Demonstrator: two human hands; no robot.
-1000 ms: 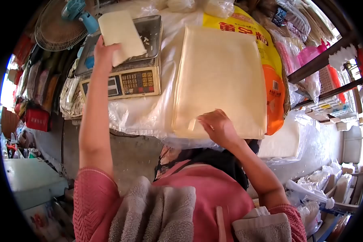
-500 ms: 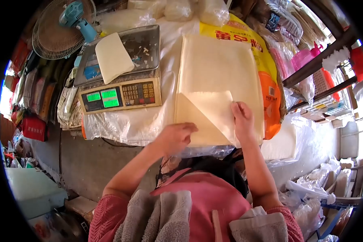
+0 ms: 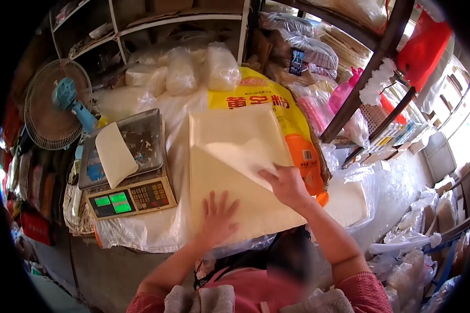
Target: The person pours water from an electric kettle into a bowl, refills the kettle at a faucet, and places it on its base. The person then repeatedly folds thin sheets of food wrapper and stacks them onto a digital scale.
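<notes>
A stack of thin cream-coloured sheets (image 3: pixel 235 125) lies on the plastic-covered table in front of me. The top sheet is partly lifted and turned back, its paler flap (image 3: pixel 244 160) running diagonally across the stack. My right hand (image 3: pixel 287 187) grips the flap near its right end, fingers curled over it. At the near left part of the stack, my left hand (image 3: pixel 218 216) lies flat with its fingers spread. Left of the stack stands a digital scale (image 3: pixel 133 201) with lit green displays. A single folded cream sheet (image 3: pixel 115 155) rests across its pan.
A yellow and orange printed sack (image 3: pixel 297 128) lies under the stack's right side. Clear plastic bags (image 3: pixel 180 73) stand at the back, a fan (image 3: pixel 57 104) at the left. A dark shelf post (image 3: pixel 368 78) slants on the right, beside a pink container (image 3: pixel 344 91).
The view has tipped upward. My left hand has gone from curled fingers to flat and spread on the sheets. My right hand still holds the turned-back sheet, now gripped from above.
</notes>
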